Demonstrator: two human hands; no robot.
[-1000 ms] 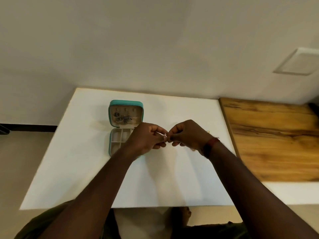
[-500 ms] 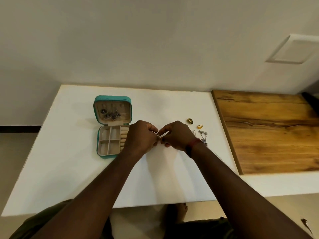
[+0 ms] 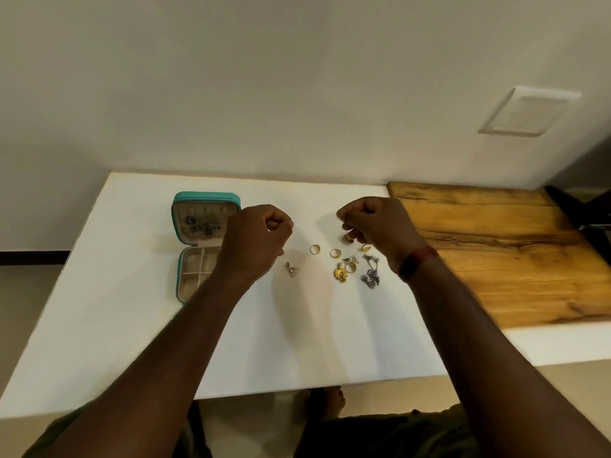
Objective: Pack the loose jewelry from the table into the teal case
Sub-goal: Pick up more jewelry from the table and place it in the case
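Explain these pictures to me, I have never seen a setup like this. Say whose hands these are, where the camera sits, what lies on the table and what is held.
There is no machine here: a person works with two bare hands. The camera sits on the person's head and looks forward and down, so the arms reach in from below. The left hand and the right hand are over a white table, both with fingers curled. Whether they pinch anything is too small to tell. On the left lies the open teal case, with silvery pieces in its lid. Loose on the table lie, among others, a triangular pendant, gold rings, a yellow flower-shaped piece and a silvery chain piece. A wooden board lies to the right.
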